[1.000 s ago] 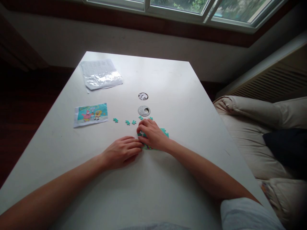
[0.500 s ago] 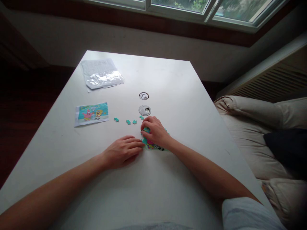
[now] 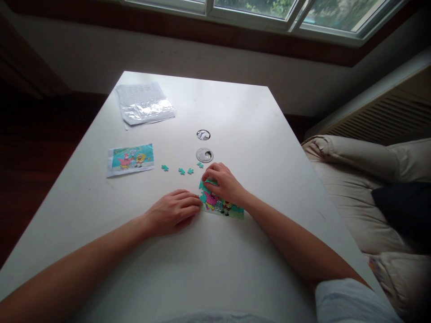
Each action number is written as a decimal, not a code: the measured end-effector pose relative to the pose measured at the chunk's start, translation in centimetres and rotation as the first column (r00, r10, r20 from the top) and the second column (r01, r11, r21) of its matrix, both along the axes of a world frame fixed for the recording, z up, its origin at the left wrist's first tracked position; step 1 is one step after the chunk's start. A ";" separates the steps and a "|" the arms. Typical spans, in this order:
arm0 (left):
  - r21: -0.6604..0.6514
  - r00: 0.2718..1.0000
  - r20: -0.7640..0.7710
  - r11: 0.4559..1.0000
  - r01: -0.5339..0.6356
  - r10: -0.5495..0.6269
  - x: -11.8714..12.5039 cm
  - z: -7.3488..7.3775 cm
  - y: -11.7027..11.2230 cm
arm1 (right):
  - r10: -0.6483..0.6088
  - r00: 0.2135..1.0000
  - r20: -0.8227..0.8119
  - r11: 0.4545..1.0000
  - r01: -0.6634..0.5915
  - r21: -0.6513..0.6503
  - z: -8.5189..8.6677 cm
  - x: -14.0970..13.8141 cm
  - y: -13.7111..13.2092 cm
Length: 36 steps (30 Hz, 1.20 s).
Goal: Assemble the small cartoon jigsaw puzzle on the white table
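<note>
Lying on the white desk [image 3: 242, 112], from the left, are a cartoon picture card [image 3: 130, 159], a clear plastic bag [image 3: 144, 105] farther off, and a few loose teal pieces [image 3: 164, 168]. The left hand [image 3: 171, 211] rests flat with its fingers released, tips touching the left edge of the partly built puzzle [image 3: 224, 207] near the desk's middle. The right hand [image 3: 224, 181] covers the puzzle's far edge with its fingers bent down; whether they pinch a piece cannot be told.
</note>
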<state>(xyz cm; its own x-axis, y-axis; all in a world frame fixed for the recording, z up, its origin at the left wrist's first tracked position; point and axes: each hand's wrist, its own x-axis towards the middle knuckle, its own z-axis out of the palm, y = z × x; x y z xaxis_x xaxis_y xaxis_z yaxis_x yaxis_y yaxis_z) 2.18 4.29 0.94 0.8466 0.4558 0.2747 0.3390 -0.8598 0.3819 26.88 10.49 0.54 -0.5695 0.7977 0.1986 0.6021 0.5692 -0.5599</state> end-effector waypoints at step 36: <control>0.085 0.960 -0.127 0.967 -0.240 0.249 -0.1 -0.4 0.5 | 0.229 0.927 0.298 0.923 -0.304 0.236 1.0 0.2 -0.6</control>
